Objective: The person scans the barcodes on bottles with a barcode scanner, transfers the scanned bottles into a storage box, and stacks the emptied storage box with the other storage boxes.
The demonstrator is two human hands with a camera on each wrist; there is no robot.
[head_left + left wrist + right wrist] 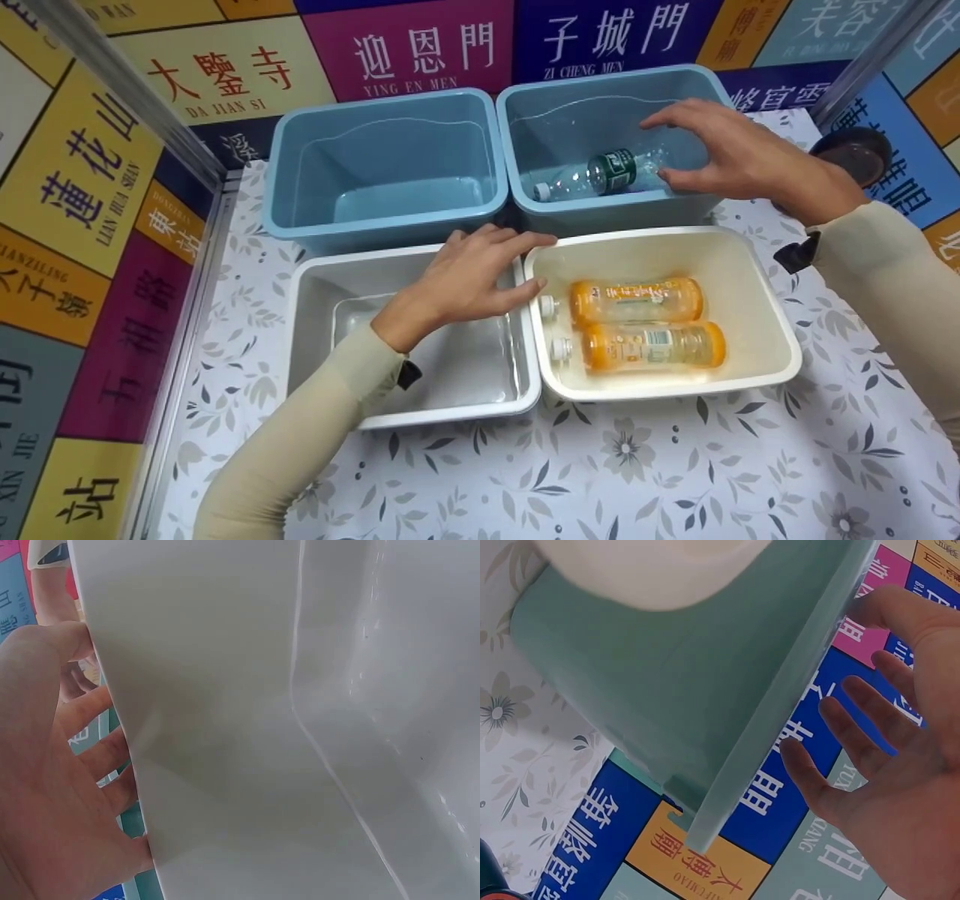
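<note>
My right hand is held over the right side of the right blue bin, thumb and fingers spread with nothing between them. In that bin lies a clear plastic bottle with a green label and a white cap. The right wrist view has the same hand beside the bin's rim. My left hand is over the inner edges of the two front bins, its fingers extended. In the left wrist view this hand is at the rim of the grey-white bin; whether it presses there I cannot tell.
Two orange-labelled bottles lie side by side in the cream bin at front right. The left blue bin stands behind the grey-white one. A dark rounded object sits behind my right wrist. Printed panels wall the table's back and sides.
</note>
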